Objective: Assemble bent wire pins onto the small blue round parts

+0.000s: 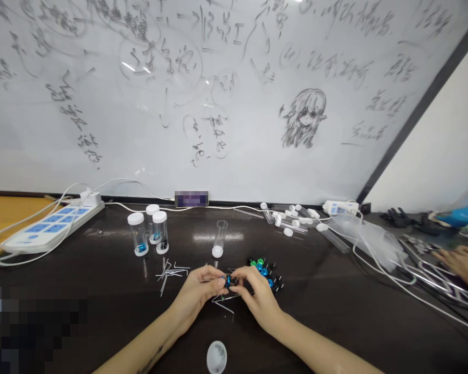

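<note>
Between my fingertips is a small blue-and-black part (229, 281), its exact kind hidden by the fingers. My left hand (198, 287) pinches its left side, and my right hand (258, 295) pinches the right. Thin bent metal rods (224, 307) lie on the table just below the fingers. Beside my right hand sits a cluster of small blue, green and black knob-like parts (262, 267). A clear tube (221, 235) with a white base stands upright beyond the hands. Nearer to me lies a round white cap (217, 357).
Three white-capped tubes (138, 234) with small parts inside stand at the left, behind a pile of L-shaped rods (170, 272). A power strip (58, 223) lies far left. Loose tubes and caps (288, 221), a plastic bag (368, 239) and another person's hand (462, 262) are at the right.
</note>
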`<state>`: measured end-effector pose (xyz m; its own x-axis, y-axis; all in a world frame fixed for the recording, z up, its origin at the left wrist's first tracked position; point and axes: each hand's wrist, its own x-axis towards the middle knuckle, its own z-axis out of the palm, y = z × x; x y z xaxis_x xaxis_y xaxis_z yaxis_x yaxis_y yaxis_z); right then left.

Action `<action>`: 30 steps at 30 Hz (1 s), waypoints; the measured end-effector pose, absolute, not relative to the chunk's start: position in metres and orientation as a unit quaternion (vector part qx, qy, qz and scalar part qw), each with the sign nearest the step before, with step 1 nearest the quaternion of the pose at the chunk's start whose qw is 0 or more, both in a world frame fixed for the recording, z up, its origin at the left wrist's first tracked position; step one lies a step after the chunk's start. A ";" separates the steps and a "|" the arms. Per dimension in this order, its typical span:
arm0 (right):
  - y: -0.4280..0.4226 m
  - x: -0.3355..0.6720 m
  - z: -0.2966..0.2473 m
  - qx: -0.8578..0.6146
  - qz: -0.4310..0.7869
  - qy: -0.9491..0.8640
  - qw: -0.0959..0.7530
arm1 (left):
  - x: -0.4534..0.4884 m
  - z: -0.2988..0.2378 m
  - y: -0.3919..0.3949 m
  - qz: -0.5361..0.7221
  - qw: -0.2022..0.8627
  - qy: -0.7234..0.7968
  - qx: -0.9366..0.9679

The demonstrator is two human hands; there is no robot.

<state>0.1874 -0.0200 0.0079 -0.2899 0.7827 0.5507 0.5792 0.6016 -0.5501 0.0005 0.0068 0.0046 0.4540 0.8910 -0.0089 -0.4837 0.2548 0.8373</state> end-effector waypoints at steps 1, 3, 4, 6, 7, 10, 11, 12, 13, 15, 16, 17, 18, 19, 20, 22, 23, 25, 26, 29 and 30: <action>-0.020 0.188 0.008 -0.428 0.120 -0.794 0.414 | 0.000 0.005 0.007 0.456 0.751 0.253 0.405; -0.020 0.188 0.008 -0.426 0.117 -0.795 0.416 | 0.001 0.005 0.007 0.455 0.751 0.255 0.405; -0.020 0.188 0.009 -0.426 0.116 -0.795 0.417 | 0.001 0.005 0.007 0.457 0.751 0.255 0.403; -0.020 0.188 0.010 -0.429 0.119 -0.794 0.415 | 0.001 0.005 0.007 0.461 0.751 0.252 0.400; -0.020 0.187 0.011 -0.431 0.121 -0.794 0.412 | 0.001 0.005 0.007 0.461 0.751 0.251 0.400; -0.020 0.187 0.014 -0.438 0.129 -0.798 0.394 | 0.001 0.005 0.006 0.457 0.754 0.254 0.398; -0.020 0.187 0.015 -0.440 0.132 -0.800 0.387 | 0.001 0.005 0.006 0.456 0.754 0.256 0.397; -0.020 0.187 0.016 -0.442 0.134 -0.801 0.380 | 0.001 0.006 0.006 0.456 0.755 0.256 0.396; -0.020 0.187 0.016 -0.442 0.137 -0.803 0.374 | 0.001 0.006 0.006 0.455 0.755 0.257 0.396; -0.020 0.186 0.017 -0.445 0.139 -0.805 0.367 | 0.002 0.007 0.006 0.455 0.755 0.256 0.397; -0.020 0.186 0.017 -0.446 0.139 -0.806 0.365 | 0.002 0.007 0.006 0.455 0.755 0.256 0.396; -0.020 0.186 0.017 -0.447 0.138 -0.806 0.363 | 0.002 0.007 0.006 0.457 0.755 0.256 0.395; -0.020 0.186 0.017 -0.448 0.137 -0.806 0.362 | 0.002 0.007 0.006 0.458 0.754 0.256 0.394; -0.020 0.186 0.018 -0.449 0.136 -0.805 0.362 | 0.002 0.007 0.006 0.459 0.754 0.257 0.393; -0.020 0.186 0.017 -0.450 0.135 -0.804 0.364 | 0.002 0.007 0.006 0.460 0.754 0.257 0.393; -0.020 0.186 0.017 -0.449 0.130 -0.802 0.372 | 0.001 0.007 0.006 0.459 0.754 0.256 0.393; -0.020 0.186 0.016 -0.447 0.128 -0.801 0.377 | 0.001 0.007 0.006 0.458 0.755 0.255 0.394; -0.020 0.186 0.015 -0.440 0.123 -0.798 0.392 | 0.001 0.006 0.006 0.459 0.754 0.253 0.396; -0.020 0.186 0.014 -0.435 0.119 -0.798 0.400 | 0.001 0.006 0.006 0.461 0.752 0.253 0.398; -0.019 0.187 0.012 -0.417 0.104 -0.801 0.417 | 0.001 0.004 0.007 0.463 0.747 0.256 0.402; -0.019 0.187 0.011 -0.411 0.101 -0.803 0.420 | 0.001 0.004 0.007 0.463 0.747 0.258 0.403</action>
<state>0.1868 -0.0192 0.0110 -0.3086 0.7447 0.5918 0.5757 0.6415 -0.5070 0.0006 0.0074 0.0040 0.4390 0.8984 -0.0126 -0.4831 0.2478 0.8398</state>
